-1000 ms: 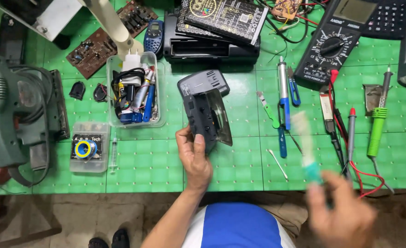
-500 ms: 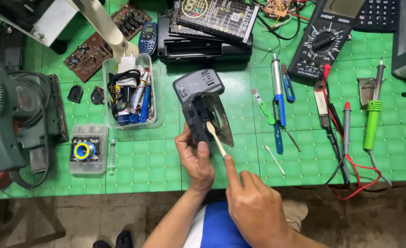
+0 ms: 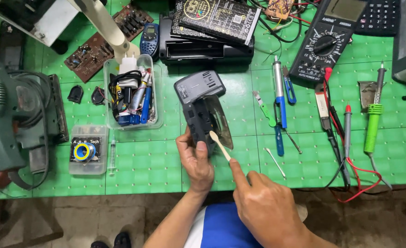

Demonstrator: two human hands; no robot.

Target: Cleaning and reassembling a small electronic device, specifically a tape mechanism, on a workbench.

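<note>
Both forearms are reaching up from the bottom edge over the green cutting mat. Left hand is gripping the near end of a dark grey clothes iron lying on the mat at centre, fingers curling around it, so that end is partly hiding. Right hand is closing on a pale toothbrush, index finger extending along its handle, the head touching the iron's underside; its bristles are hard to make out.
</note>
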